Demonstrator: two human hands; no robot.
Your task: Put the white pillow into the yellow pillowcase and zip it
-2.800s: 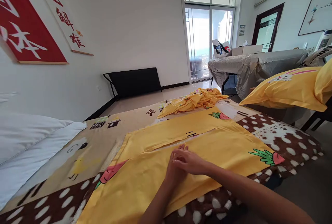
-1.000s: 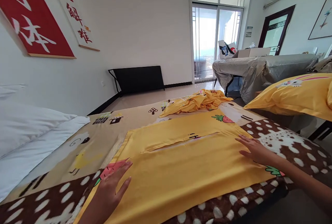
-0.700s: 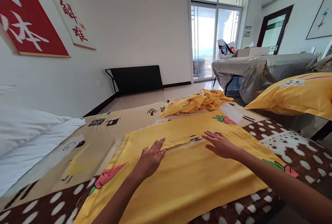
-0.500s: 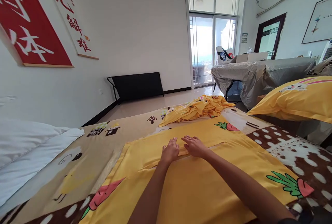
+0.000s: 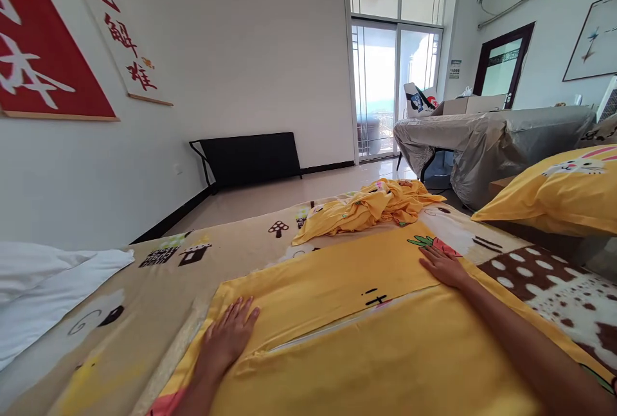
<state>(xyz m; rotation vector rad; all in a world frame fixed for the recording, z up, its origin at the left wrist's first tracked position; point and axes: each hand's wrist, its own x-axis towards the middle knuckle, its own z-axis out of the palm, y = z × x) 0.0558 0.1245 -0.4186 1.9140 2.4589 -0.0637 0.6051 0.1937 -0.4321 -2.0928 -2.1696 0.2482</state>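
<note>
A yellow pillowcase (image 5: 337, 268) with carrot prints lies spread flat on the bed. A long slit runs across its middle, showing a pale strip and some dark print inside. My left hand (image 5: 230, 332) rests flat on the left side of the case, fingers stretched out. Over the carrot print near the far right corner lies my right hand (image 5: 444, 266), palm down and open. Just beyond the case, a crumpled yellow cloth (image 5: 371, 207) with small prints is heaped on the bed.
A patterned fleece blanket (image 5: 164, 300) covers the bed. To the left is a white pillow (image 5: 62, 294); to the right, a stuffed yellow pillow (image 5: 563, 191). Behind stand a plastic-covered table (image 5: 520, 126) and a black folded panel (image 5: 250, 159) against the wall.
My hands have moved apart from the middle of the pillowcase, the left toward its left side, the right toward its far right corner. The slit now shows more widely.
</note>
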